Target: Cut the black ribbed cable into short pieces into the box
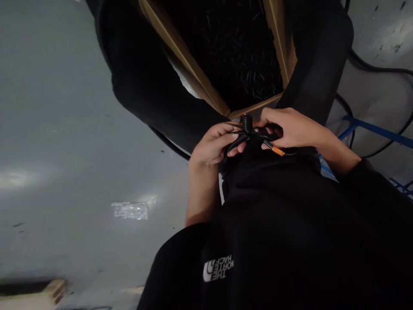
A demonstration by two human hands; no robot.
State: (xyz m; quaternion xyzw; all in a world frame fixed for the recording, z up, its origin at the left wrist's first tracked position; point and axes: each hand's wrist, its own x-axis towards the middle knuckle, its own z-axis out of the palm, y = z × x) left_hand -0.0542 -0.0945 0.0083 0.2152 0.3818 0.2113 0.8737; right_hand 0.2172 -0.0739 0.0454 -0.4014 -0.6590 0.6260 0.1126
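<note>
My left hand (pixel 217 144) is closed on a black ribbed tube (pixel 239 140), pinched between thumb and fingers. One ribbed end (pixel 247 122) stands up between the two hands. In my right hand (pixel 290 128) are black-handled scissors (pixel 269 132), with fingers through the handle. Their thin blades point left and lie at the tube, over the fingertips of my left hand. Just below the scissors, an orange-and-black piece (pixel 277 150) sticks out by the fingers of my right hand; what holds it is unclear.
A cardboard box (pixel 185 54) with many small black pieces (pixel 245 51) stands between my legs. Blue metal bars (pixel 380 131) and black cables (pixel 374 68) are at the right. Clear plastic (pixel 130 210) lies on the grey floor; a wooden piece (pixel 32 297) is bottom left.
</note>
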